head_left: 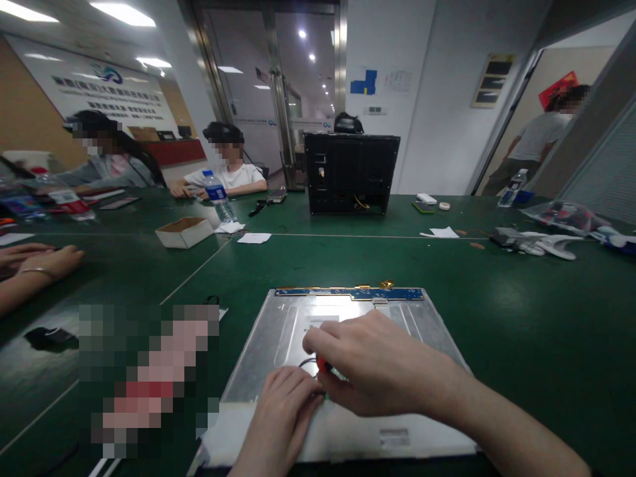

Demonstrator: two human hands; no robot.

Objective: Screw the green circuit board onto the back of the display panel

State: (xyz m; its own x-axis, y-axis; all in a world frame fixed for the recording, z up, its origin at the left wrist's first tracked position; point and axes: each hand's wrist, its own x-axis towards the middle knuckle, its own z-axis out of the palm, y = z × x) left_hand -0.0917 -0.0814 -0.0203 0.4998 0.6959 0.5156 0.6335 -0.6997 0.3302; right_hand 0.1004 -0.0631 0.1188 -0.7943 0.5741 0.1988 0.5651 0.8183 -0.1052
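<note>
A metal-backed display panel (258,351) lies flat on the table before me. A narrow blue circuit board (322,292) runs along its far edge. My right hand (370,364) is over the middle of the panel, fingers curled around a small red object (322,363) that is mostly hidden. Beside it, my left hand (288,404) is low on the panel, its fingers together and their tips touching or nearly touching the right hand. A short dark wire (308,362) shows between the hands. What the left fingertips pinch is hidden.
The green table (521,311) also bears an open white box (183,232), a water bottle (218,197), a black monitor housing (354,173), a white-handled tool (536,243) and paper scraps. Co-workers sit at the left and far side; their hands (50,265) reach in at left.
</note>
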